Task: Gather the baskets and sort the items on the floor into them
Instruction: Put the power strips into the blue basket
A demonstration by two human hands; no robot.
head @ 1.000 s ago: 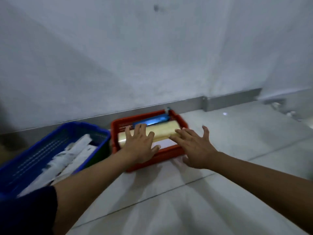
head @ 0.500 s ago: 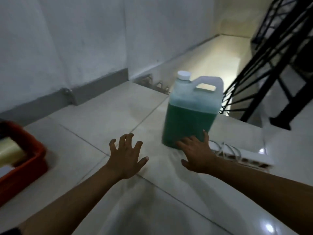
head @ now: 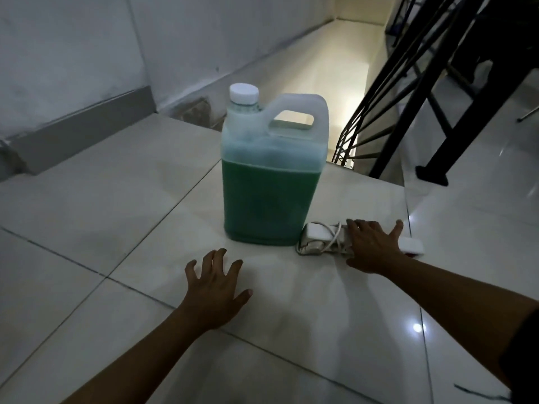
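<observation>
A translucent jug [head: 271,182] of green liquid with a white cap stands upright on the tiled floor. Right of its base lies a white power strip [head: 319,235] with its cord wound around it. My right hand [head: 374,246] is spread flat over the middle of the strip, fingers apart, not closed around it. My left hand [head: 217,288] hovers open over the tiles in front of the jug, holding nothing. No basket is in view.
Just behind the jug the floor ends at a stairwell drop [head: 347,83]. A black metal railing [head: 408,83] runs at the right. The white wall with grey skirting [head: 87,123] stands at the left.
My view swung right from the red and blue baskets to the jug. My right hand moved from the jug's base onto the power strip. My left hand stayed open.
</observation>
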